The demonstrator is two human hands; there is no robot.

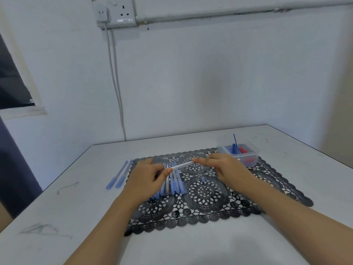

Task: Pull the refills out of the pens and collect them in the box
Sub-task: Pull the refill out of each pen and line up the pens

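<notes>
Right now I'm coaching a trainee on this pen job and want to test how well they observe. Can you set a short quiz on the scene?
1. True or false: the left hand and the right hand grip opposite ends of one clear pen above the black mat.
2. Where does the plastic box stand? A) on the mat's far right corner; B) on the mat's near left corner; C) on the floor.
3. How many capped pens lie on the bare table, left of the mat?
Key: 1 true; 2 A; 3 two.
</notes>
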